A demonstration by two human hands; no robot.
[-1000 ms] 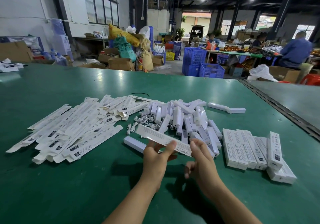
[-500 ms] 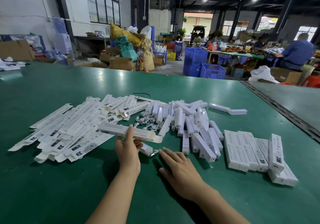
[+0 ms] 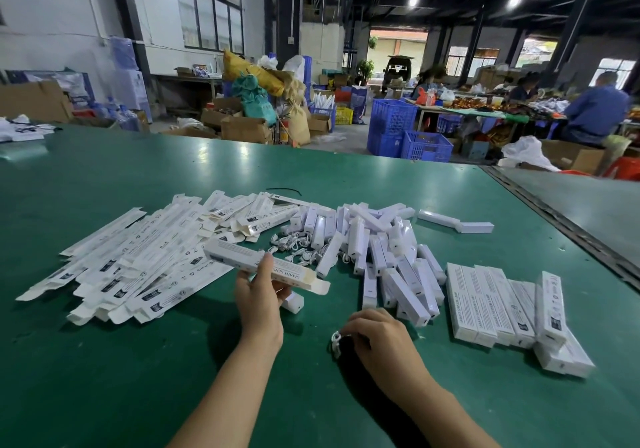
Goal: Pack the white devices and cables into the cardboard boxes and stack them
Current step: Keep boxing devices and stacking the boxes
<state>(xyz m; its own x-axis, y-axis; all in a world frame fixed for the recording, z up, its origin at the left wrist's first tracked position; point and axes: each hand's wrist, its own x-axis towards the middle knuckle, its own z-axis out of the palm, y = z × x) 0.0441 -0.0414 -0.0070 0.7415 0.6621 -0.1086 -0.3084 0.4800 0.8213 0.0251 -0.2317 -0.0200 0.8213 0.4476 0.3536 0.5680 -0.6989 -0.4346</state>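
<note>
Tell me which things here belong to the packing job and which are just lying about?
Job:
open white cardboard box in the left hand
coiled white cable in the right hand
heap of white stick-shaped devices
flat white cartons
packed white boxes

Lying about:
blue plastic crates
brown cardboard cartons

Print on opened carton (image 3: 235,258): "SMART SENS…"; remaining print too blurred to read.

A broad green matted surface (image 3: 104,378) stretches ahead, with a thin black wire (image 3: 284,190) lying on it towards the far side. Beyond its far edge, blue plastic crates (image 3: 427,146) stand on the floor near brown cardboard cartons (image 3: 244,129) and a bulging yellow sack (image 3: 252,75). Far right, a person in a blue shirt (image 3: 595,109) sits at a cluttered table, near a crumpled white plastic bag (image 3: 526,153).
</note>
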